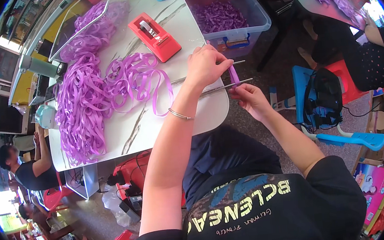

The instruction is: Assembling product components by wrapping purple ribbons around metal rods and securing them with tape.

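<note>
Two thin metal rods (214, 89) stick out past the right edge of the white table (156, 133). A strip of purple ribbon (234, 75) stretches between them near their ends. My left hand (205, 66) is at the farther rod, fingers curled with thumb and forefinger close together beside the ribbon; what lies inside the fingers is hidden. At the nearer rod, my right hand (249, 99) pinches the ribbon at its lower end. Loose purple ribbon loops (134, 79) lie left of my left wrist, joining a large tangled heap (83, 108).
A red tape dispenser (154, 37) stands on the table beyond my left hand. A clear plastic bin (256, 15) of purple pieces is past the table edge. Rightward are a blue chair (302, 78) with a black bag (323, 99), and a seated person (381, 53).
</note>
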`<state>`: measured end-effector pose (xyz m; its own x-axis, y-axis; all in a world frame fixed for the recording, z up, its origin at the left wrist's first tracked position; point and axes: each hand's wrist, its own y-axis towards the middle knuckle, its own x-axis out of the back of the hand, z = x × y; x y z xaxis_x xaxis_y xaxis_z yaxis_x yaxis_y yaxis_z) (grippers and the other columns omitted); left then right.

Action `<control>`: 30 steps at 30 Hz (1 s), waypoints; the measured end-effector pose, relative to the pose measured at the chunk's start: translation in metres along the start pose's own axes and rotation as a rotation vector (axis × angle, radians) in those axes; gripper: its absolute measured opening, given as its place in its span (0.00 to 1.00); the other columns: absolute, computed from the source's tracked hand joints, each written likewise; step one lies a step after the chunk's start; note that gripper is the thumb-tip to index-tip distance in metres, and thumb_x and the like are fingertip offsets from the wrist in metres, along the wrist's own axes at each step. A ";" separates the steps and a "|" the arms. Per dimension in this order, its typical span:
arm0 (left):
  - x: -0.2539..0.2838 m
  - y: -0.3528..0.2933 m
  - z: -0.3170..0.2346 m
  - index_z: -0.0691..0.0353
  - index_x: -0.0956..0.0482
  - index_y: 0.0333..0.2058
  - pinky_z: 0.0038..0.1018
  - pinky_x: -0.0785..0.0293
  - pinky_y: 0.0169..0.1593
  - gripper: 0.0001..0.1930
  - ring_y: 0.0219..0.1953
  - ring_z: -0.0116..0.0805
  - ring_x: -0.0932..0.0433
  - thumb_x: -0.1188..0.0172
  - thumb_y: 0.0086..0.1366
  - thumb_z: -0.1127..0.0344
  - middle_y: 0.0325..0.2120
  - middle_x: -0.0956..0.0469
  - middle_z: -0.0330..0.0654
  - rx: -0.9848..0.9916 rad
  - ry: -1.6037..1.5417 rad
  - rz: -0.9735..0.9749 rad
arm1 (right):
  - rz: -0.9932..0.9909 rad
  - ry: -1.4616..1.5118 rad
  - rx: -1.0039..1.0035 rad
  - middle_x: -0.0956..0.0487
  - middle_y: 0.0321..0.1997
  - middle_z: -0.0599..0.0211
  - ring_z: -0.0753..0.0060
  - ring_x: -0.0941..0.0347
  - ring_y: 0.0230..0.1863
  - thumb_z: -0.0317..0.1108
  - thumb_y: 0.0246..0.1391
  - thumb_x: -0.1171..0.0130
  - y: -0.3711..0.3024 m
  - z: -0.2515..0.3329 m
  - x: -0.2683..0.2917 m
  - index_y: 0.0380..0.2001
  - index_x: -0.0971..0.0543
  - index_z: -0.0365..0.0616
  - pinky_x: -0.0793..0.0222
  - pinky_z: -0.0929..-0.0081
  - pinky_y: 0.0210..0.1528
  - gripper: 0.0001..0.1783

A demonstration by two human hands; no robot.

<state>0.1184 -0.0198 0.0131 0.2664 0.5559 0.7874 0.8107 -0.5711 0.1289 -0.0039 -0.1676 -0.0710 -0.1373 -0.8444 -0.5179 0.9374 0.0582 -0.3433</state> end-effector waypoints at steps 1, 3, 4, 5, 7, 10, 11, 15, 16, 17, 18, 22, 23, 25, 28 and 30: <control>0.000 0.000 0.000 0.50 0.16 0.24 0.35 0.38 0.47 0.09 0.41 0.41 0.31 0.38 0.49 0.54 0.31 0.26 0.38 -0.003 0.000 -0.002 | 0.000 -0.001 0.004 0.22 0.36 0.69 0.85 0.27 0.33 0.36 0.53 0.43 -0.003 0.000 0.000 0.33 0.25 0.45 0.38 0.89 0.29 0.08; 0.000 0.000 -0.001 0.51 0.16 0.24 0.36 0.38 0.48 0.09 0.41 0.41 0.31 0.38 0.49 0.54 0.31 0.26 0.38 -0.003 0.002 0.000 | -0.014 0.021 0.035 0.22 0.35 0.70 0.85 0.28 0.33 0.35 0.53 0.43 -0.008 0.000 -0.001 0.33 0.25 0.44 0.38 0.89 0.30 0.07; 0.001 0.000 -0.002 0.51 0.16 0.24 0.36 0.38 0.48 0.09 0.41 0.41 0.31 0.38 0.49 0.54 0.31 0.26 0.38 -0.005 0.002 -0.001 | -0.014 0.020 0.038 0.22 0.35 0.70 0.85 0.28 0.33 0.35 0.53 0.43 -0.010 0.000 -0.002 0.33 0.25 0.44 0.38 0.89 0.30 0.07; 0.002 0.000 -0.003 0.53 0.17 0.25 0.35 0.36 0.46 0.10 0.40 0.41 0.31 0.38 0.49 0.55 0.30 0.25 0.39 -0.024 0.010 -0.015 | -0.026 0.034 0.058 0.22 0.34 0.70 0.85 0.28 0.32 0.35 0.53 0.43 -0.012 0.001 -0.005 0.34 0.25 0.43 0.38 0.89 0.29 0.08; 0.004 -0.004 -0.003 0.56 0.17 0.25 0.34 0.35 0.44 0.11 0.38 0.42 0.30 0.38 0.50 0.56 0.29 0.25 0.41 -0.039 0.021 -0.033 | -0.032 0.048 0.075 0.22 0.33 0.70 0.85 0.28 0.31 0.34 0.52 0.43 -0.016 0.004 -0.011 0.34 0.25 0.43 0.38 0.89 0.29 0.08; 0.006 -0.017 -0.009 0.58 0.18 0.28 0.31 0.34 0.42 0.11 0.36 0.39 0.30 0.39 0.52 0.58 0.28 0.26 0.40 -0.117 0.009 -0.136 | -0.078 -0.008 0.051 0.23 0.30 0.71 0.86 0.29 0.29 0.35 0.53 0.43 -0.021 0.009 -0.014 0.35 0.25 0.42 0.38 0.90 0.28 0.09; 0.006 -0.024 -0.013 0.59 0.20 0.32 0.28 0.33 0.40 0.11 0.35 0.35 0.29 0.42 0.55 0.59 0.28 0.26 0.39 -0.096 -0.172 -0.166 | -0.057 -0.047 0.042 0.23 0.29 0.72 0.86 0.29 0.28 0.36 0.54 0.44 -0.022 0.011 -0.013 0.35 0.24 0.41 0.38 0.90 0.28 0.10; 0.016 -0.075 -0.043 0.62 0.29 0.44 0.22 0.32 0.34 0.16 0.30 0.25 0.29 0.54 0.66 0.57 0.27 0.28 0.35 0.293 -1.124 0.089 | -0.074 -0.208 0.000 0.24 0.24 0.73 0.87 0.31 0.23 0.38 0.55 0.46 -0.032 0.022 -0.020 0.33 0.24 0.41 0.40 0.90 0.24 0.10; 0.017 -0.087 -0.045 0.61 0.32 0.46 0.22 0.32 0.33 0.18 0.29 0.24 0.29 0.57 0.67 0.55 0.27 0.28 0.35 0.390 -1.290 0.188 | -0.068 -0.206 -0.002 0.24 0.24 0.73 0.87 0.31 0.23 0.38 0.55 0.46 -0.033 0.023 -0.021 0.33 0.24 0.41 0.40 0.90 0.24 0.10; 0.016 -0.096 -0.046 0.61 0.36 0.49 0.22 0.32 0.32 0.20 0.27 0.23 0.30 0.60 0.68 0.53 0.28 0.28 0.35 0.488 -1.454 0.290 | -0.045 -0.214 0.009 0.25 0.22 0.74 0.87 0.32 0.21 0.38 0.55 0.47 -0.033 0.024 -0.021 0.32 0.24 0.42 0.41 0.90 0.22 0.10; 0.011 -0.102 -0.048 0.61 0.37 0.50 0.21 0.32 0.32 0.22 0.25 0.25 0.30 0.62 0.67 0.51 0.27 0.29 0.37 0.594 -1.572 0.306 | -0.022 -0.223 0.021 0.25 0.20 0.75 0.88 0.33 0.19 0.38 0.55 0.47 -0.033 0.025 -0.022 0.31 0.25 0.42 0.43 0.91 0.20 0.10; 0.003 -0.106 -0.059 0.66 0.34 0.44 0.21 0.33 0.31 0.21 0.25 0.26 0.31 0.61 0.67 0.51 0.24 0.31 0.37 0.683 -1.850 0.365 | 0.012 -0.280 0.066 0.27 0.19 0.77 0.89 0.34 0.18 0.38 0.56 0.47 -0.036 0.032 -0.028 0.29 0.26 0.44 0.45 0.92 0.18 0.09; -0.003 -0.103 -0.059 0.66 0.34 0.44 0.21 0.33 0.31 0.21 0.25 0.26 0.31 0.61 0.67 0.51 0.24 0.31 0.37 0.684 -1.850 0.365 | 0.002 -0.280 0.070 0.27 0.18 0.78 0.89 0.34 0.18 0.38 0.56 0.47 -0.036 0.032 -0.030 0.29 0.26 0.44 0.45 0.92 0.18 0.09; -0.014 -0.098 -0.058 0.65 0.31 0.32 0.21 0.35 0.30 0.19 0.24 0.26 0.33 0.60 0.66 0.53 0.22 0.32 0.37 0.657 -2.027 0.424 | -0.009 -0.282 0.078 0.28 0.18 0.78 0.90 0.34 0.18 0.37 0.56 0.48 -0.036 0.032 -0.031 0.29 0.27 0.45 0.45 0.92 0.18 0.08; -0.020 -0.094 -0.061 0.62 0.34 0.22 0.20 0.35 0.29 0.19 0.23 0.25 0.34 0.60 0.66 0.55 0.21 0.33 0.36 0.674 -2.144 0.395 | -0.005 -0.237 0.110 0.27 0.19 0.78 0.90 0.33 0.19 0.37 0.56 0.48 -0.033 0.027 -0.029 0.29 0.27 0.45 0.44 0.92 0.18 0.08; -0.026 -0.093 -0.052 0.61 0.34 0.25 0.21 0.35 0.29 0.15 0.24 0.25 0.34 0.60 0.66 0.57 0.21 0.33 0.36 0.616 -2.234 0.436 | -0.009 -0.278 0.141 0.26 0.21 0.77 0.89 0.31 0.20 0.38 0.56 0.47 -0.034 0.031 -0.033 0.30 0.26 0.44 0.43 0.91 0.20 0.09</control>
<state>0.0087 -0.0124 0.0116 -0.0032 0.2919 -0.9564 0.4614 -0.8481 -0.2604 -0.0217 -0.1583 -0.0183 -0.0714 -0.9588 -0.2748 0.9744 -0.0082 -0.2246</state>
